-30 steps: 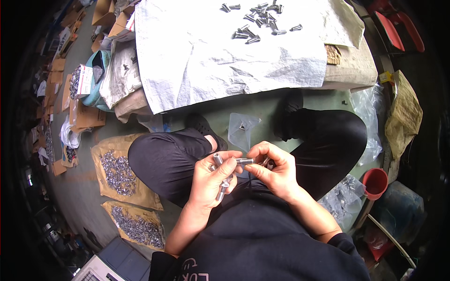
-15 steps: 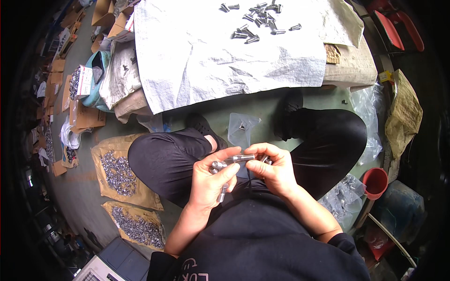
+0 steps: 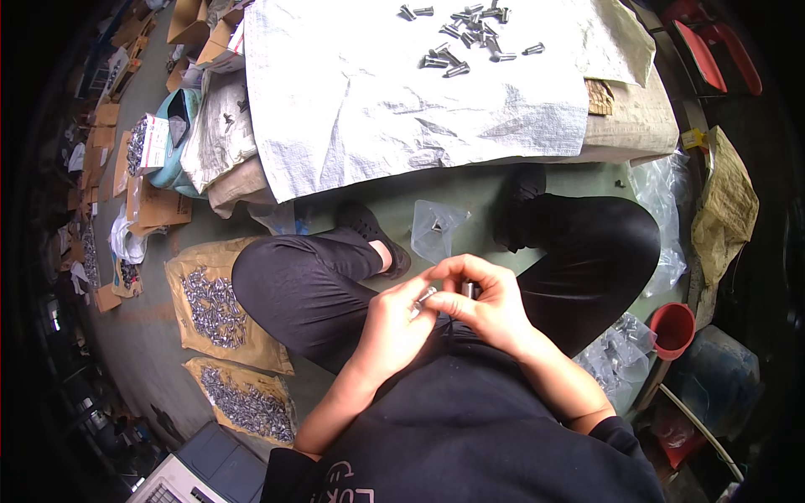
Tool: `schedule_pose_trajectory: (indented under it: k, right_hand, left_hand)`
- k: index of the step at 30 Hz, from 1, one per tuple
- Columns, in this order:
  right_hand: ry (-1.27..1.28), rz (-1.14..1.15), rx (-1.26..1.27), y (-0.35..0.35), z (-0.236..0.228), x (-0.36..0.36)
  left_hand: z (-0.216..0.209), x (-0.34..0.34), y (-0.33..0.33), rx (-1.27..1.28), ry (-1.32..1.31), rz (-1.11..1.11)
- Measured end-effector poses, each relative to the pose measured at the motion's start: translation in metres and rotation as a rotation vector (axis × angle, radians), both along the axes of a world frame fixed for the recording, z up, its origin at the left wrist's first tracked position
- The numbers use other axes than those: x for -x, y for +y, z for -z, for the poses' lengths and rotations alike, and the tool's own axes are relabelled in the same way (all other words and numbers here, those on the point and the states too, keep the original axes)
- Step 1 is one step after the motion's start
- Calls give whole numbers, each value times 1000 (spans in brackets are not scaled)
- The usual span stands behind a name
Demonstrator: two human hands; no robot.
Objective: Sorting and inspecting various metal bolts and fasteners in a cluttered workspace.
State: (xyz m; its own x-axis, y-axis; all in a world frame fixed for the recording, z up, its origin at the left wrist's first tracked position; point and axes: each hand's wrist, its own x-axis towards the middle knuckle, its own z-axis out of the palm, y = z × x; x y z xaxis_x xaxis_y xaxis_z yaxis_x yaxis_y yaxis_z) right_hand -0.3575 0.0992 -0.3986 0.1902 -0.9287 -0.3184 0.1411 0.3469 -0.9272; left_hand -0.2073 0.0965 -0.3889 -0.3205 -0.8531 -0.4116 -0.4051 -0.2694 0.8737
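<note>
Above my lap my hands meet, fingertips touching. My left hand is closed, and a shiny metal bolt shows between its fingertips and my right thumb. My right hand is curled, with another metal piece, bolt-like and dark, tucked inside its fingers. Whatever else my left palm holds is hidden. Ahead of me, several loose metal bolts lie scattered on a white woven sheet draped over a low work surface.
At left, two brown sacks on the floor bear heaps of small metal parts. Cardboard boxes stand farther left. A clear plastic bag lies between my feet. On the right are bagged parts, a red bucket and a red chair.
My hands have come closer together, and my left hand has turned so its back faces up. The bolts seen in it earlier are now mostly hidden.
</note>
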Motion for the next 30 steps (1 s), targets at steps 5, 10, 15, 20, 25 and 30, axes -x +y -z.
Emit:
schedule_pose_trajectory:
  k: [5, 10, 15, 20, 25, 30]
  right_hand:
    - [0, 22, 10, 2, 8, 1]
    - [-314, 152, -221, 7, 13, 9]
    - [-266, 219, -63, 9, 12, 4]
    - [-243, 233, -64, 10, 14, 3]
    - [-286, 245, -71, 9, 14, 2]
    - [-336, 242, -117, 10, 15, 1]
  left_hand:
    - [-3, -1, -2, -100, 125, -17]
    - [-7, -12, -5, -449, 483, -213]
    - [-1, -16, -2, -516, 651, -341]
    - [-3, -12, -3, -486, 621, -360]
    - [-5, -10, -2, -386, 612, -341]
    - [-7, -8, -1, -216, 463, -311]
